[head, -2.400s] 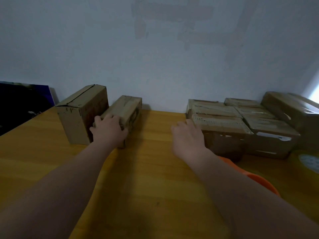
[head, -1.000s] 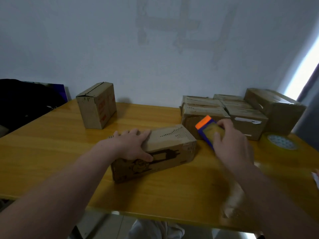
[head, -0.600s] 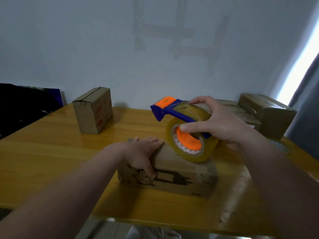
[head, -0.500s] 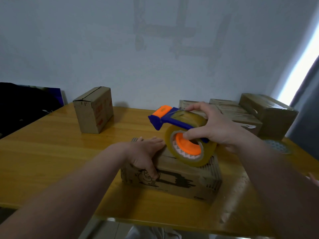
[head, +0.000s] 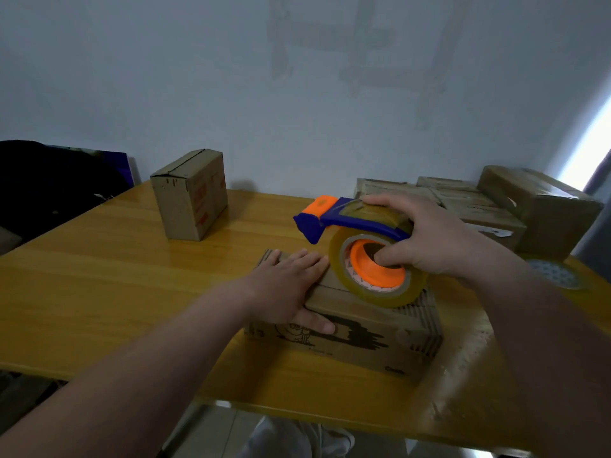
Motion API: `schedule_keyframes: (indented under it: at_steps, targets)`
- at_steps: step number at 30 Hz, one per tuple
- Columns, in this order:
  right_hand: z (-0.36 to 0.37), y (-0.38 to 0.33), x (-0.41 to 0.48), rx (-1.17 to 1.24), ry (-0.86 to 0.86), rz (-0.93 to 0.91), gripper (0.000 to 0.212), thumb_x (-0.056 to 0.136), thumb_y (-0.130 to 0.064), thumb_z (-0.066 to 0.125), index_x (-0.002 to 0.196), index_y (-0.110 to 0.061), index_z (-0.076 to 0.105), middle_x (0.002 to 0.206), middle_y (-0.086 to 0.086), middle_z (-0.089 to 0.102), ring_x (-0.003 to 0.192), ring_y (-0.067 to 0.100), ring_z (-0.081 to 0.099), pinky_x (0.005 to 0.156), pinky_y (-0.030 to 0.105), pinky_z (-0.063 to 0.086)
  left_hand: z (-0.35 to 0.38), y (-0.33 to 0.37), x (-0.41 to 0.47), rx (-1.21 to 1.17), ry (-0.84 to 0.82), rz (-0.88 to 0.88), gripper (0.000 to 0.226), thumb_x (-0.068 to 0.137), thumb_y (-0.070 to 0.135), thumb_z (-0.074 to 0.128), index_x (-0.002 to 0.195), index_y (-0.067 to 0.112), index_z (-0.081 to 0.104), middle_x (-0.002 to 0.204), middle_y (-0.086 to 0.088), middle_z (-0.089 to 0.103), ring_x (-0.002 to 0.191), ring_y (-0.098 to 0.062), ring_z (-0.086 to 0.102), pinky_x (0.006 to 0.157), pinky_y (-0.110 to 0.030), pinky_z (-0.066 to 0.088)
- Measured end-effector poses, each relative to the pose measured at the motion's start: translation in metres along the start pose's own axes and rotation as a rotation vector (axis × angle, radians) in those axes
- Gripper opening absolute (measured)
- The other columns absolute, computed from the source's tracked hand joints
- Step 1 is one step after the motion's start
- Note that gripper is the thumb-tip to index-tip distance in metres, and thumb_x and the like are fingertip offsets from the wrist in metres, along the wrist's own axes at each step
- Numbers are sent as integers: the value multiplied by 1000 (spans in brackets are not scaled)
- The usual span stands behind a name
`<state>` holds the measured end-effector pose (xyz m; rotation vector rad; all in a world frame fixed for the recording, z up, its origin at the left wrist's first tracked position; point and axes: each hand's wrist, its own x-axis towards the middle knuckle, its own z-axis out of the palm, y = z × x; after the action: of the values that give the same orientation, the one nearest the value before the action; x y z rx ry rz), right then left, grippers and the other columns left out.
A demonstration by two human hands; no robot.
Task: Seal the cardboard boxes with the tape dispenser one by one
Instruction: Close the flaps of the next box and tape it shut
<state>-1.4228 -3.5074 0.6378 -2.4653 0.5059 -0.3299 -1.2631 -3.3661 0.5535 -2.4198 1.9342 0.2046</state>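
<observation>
Head view. The cardboard box (head: 380,328) lies on its long side at centre frame, on the wooden table (head: 115,276) near its front edge. The left hand (head: 284,285) presses flat on the box top, fingers straight, thumb down the front face; it grasps nothing. The right hand (head: 429,236) grips the tape dispenser (head: 347,219), fingers curled over the blue frame, thumb in the orange core. The tape roll (head: 390,297) touches the box top. A second box (head: 190,196) stands upright at left centre. Stacked boxes (head: 479,209) sit at right centre.
</observation>
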Motion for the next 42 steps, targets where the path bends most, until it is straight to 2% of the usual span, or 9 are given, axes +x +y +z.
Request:
schedule_keyframes:
  at_steps: [9, 12, 16, 18, 21, 26, 31, 38, 42]
  targets:
    - [-1, 11, -4, -5, 21, -65, 82, 75, -5, 71, 137, -47, 38, 114, -9, 55, 86, 11, 62, 71, 31, 56, -7, 0, -7, -178, 114, -5, 98, 73, 65, 64, 150, 21, 22, 154, 6, 22, 138, -14, 23, 117, -48, 16]
    - [-5, 18, -7, 60, 16, -68, 81, 75, -4, 72, 134, -49, 40, 115, -14, 53, 90, 9, 61, 75, 31, 56, -17, -3, -17, -486, 240, -87, 68, 81, 48, 66, 140, 22, 44, 143, 4, 44, 126, -11, 43, 104, -30, 38]
    - [-7, 22, -7, 87, -1, -94, 79, 76, -8, 76, 129, -54, 39, 116, -23, 49, 92, 4, 59, 73, 22, 53, -28, -6, -17, -1074, 512, -380, 27, 96, 27, 53, 117, 12, 62, 114, -6, 65, 99, -17, 62, 83, -30, 51]
    - [-7, 22, -6, 89, -6, -107, 78, 76, -10, 77, 128, -55, 40, 115, -25, 49, 95, 3, 58, 74, 21, 51, -35, -6, -14, -1501, 432, -487, 29, 98, 29, 50, 112, 6, 61, 104, -12, 68, 88, -21, 65, 69, -29, 55]
    - [-7, 23, -6, 84, -7, -120, 77, 75, -11, 78, 127, -54, 40, 115, -28, 47, 96, 1, 56, 71, 16, 48, -39, -3, -10, -1762, 265, -535, 34, 96, 32, 52, 106, 1, 61, 84, -13, 67, 71, -19, 65, 56, -27, 57]
    - [-7, 26, -5, 62, 5, -151, 78, 75, -14, 78, 126, -56, 38, 113, -34, 43, 96, -6, 53, 66, 11, 46, -44, 4, -4, -1872, 297, -530, 14, 93, 15, 57, 88, 3, 61, 60, -6, 65, 50, -11, 63, 48, -22, 55]
    - [-7, 23, -3, -9, 3, -187, 78, 74, -18, 79, 124, -57, 35, 113, -36, 41, 99, -6, 50, 70, 11, 42, -46, 3, -3, -1823, 339, -572, 10, 92, 2, 51, 84, 3, 58, 57, -4, 58, 50, -9, 55, 45, -18, 50]
    - [-21, 10, 4, -128, -106, -182, 77, 72, -32, 81, 131, -58, 38, 126, -18, 54, 104, 8, 57, 90, 34, 50, -48, -4, -7, -1624, 426, -578, 13, 93, 3, 52, 85, 2, 62, 52, -3, 53, 47, -10, 47, 42, -18, 42]
    - [-39, -3, 2, -200, -154, -147, 75, 72, -28, 79, 131, -56, 42, 112, -19, 58, 93, 3, 58, 78, 24, 50, -47, -22, -21, -1547, 487, -588, 11, 93, 9, 56, 85, 6, 63, 56, -1, 57, 53, -10, 47, 48, -20, 44]
